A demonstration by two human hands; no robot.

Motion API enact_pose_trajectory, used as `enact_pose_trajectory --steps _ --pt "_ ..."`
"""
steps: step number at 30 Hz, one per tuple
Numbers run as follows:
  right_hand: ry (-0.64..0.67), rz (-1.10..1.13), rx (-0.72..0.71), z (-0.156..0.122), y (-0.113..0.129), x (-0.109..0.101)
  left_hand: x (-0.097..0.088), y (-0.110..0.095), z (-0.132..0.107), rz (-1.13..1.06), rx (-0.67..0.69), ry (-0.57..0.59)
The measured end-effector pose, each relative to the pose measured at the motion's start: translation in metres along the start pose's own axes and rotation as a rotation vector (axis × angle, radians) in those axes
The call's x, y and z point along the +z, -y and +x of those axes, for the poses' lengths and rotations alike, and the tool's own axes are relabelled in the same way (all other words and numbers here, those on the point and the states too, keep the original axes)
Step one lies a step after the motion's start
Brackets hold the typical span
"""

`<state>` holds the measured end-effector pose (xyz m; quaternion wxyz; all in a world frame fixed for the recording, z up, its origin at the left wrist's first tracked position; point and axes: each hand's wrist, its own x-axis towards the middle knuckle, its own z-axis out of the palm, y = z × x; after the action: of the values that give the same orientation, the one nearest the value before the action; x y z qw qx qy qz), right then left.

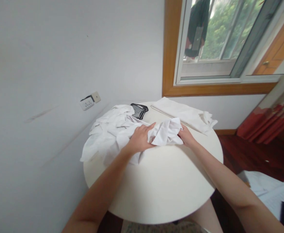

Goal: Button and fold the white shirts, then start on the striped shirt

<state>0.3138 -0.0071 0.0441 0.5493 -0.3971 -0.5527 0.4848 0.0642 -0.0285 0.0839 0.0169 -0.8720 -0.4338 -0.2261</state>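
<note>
A round white surface (156, 187) stands against a pale wall, and both hands meet at its middle on a crumpled white cloth (167, 133). The left hand (139, 139) lies palm down on the left end of the cloth, its grip pressed together around a bunch of folds. The right hand (187, 136) takes the right end, its grip pinching the fabric with the fingertips mostly tucked out of sight in the creases. The cloth rests on the surface between the two hands, bunched and wrinkled, a little far of centre.

To the left, touching the cloth and running under the left hand, a loose pile of white garments (108, 134) spreads to the left rim and hangs over it. Just beyond the pile at the far side sits a black-and-white striped item (139, 111). On the far right, a folded white cloth (184, 114) lies flat, reaching the rim.

A wall socket (87, 103) sits on the wall to the left. A wood-framed window (171, 64) is on the far right, with a red curtain (270, 124) beside it and papers (265, 189) on the floor at near right.
</note>
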Motion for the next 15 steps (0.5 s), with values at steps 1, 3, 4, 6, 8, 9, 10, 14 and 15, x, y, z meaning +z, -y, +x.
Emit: enact_pose_trajectory --steps 1,3,4,6,8,9,10,14,15 --pt "-0.007 -0.006 0.004 -0.001 0.001 0.002 0.008 -0.002 -0.001 -0.028 0.035 0.023" --pt "-0.031 -0.028 0.003 -0.002 0.003 0.003 0.022 -0.004 -0.002 -0.083 0.071 0.047" --pt "-0.046 -0.038 0.002 -0.003 0.004 0.004 0.029 -0.003 -0.003 -0.097 0.069 0.047" --pt "-0.070 -0.033 -0.006 -0.003 0.006 0.003 0.040 0.001 -0.004 -0.093 0.050 0.035" --pt "-0.077 0.004 -0.042 -0.004 0.008 0.003 0.047 0.006 -0.003 -0.082 0.018 0.019" --pt "-0.071 0.020 -0.072 -0.004 0.009 0.002 0.049 0.008 -0.003 -0.083 -0.019 0.010" --pt "-0.059 0.024 -0.105 -0.003 0.010 0.001 0.050 0.010 -0.002 -0.091 -0.069 0.001" --pt "0.092 -0.064 -0.213 0.000 0.005 -0.003 0.046 0.008 -0.001 -0.139 -0.193 -0.016" --pt "0.161 -0.088 -0.228 0.000 0.001 -0.004 0.044 0.006 -0.001 -0.161 -0.188 -0.023"
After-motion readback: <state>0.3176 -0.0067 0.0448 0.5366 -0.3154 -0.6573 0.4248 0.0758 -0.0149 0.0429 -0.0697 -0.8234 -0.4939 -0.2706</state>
